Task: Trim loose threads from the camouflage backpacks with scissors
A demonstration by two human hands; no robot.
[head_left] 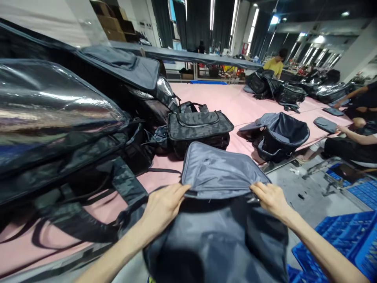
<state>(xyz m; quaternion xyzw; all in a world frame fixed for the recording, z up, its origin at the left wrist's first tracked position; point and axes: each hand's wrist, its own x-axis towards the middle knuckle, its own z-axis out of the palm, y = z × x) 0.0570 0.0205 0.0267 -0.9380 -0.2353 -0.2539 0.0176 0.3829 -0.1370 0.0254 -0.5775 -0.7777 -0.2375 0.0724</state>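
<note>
In front of me is a dark bag (218, 236), its grey-lined lid (220, 167) folded back toward the table. My left hand (166, 200) pinches the bag's edge at the lid's near left corner. At the near right corner, my right hand (269, 196) grips the same edge with fingers closed. The bag's mouth lies between the two hands, dark inside. Just beyond the lid sits a closed camouflage bag (202, 125) with a handle loop on top.
Large bags with shiny silver lining (53, 94) pile up on the left of the pink table (188, 92). An opened bag (282, 133) stands to the right. Blue plastic crates (338, 236) are at lower right. Seated people work along the right edge; a person in yellow (273, 67) is farther back.
</note>
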